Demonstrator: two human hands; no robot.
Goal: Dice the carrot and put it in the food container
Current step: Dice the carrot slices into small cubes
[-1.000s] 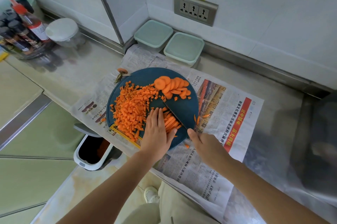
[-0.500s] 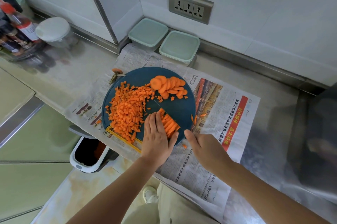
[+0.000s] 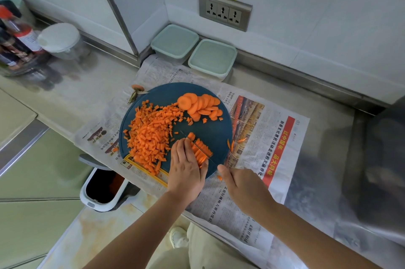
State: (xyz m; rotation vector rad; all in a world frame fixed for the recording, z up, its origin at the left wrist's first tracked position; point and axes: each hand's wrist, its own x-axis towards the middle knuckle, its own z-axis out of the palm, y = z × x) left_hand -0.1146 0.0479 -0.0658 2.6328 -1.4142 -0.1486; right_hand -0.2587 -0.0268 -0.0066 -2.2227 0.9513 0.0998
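1. A round dark-blue cutting board [image 3: 219, 132] lies on newspaper [image 3: 269, 137] spread over the counter.
2. Diced carrot [image 3: 151, 137] is heaped on the board's left half. Round carrot slices [image 3: 201, 104] overlap near its far edge.
3. Carrot strips [image 3: 202, 148] lie bunched on the board's near right part.
4. The left hand [image 3: 186, 170] lies on the strips from the board's near side, with fairly straight fingers pressing them down and gripping nothing.
5. The right hand [image 3: 243, 185] sits just off the board's near right edge, fingers curled tight round the handle of a knife [image 3: 205, 152]. The thin blade crosses the strips beside the left fingertips.
6. Two food containers [image 3: 174, 41], pale green lids on, stand side by side beyond the board's far edge, against the wall.
7. A carrot top [image 3: 137, 89] lies just off the board's far left edge.
8. An open white bin [image 3: 103, 187] stands below the board's near left edge.
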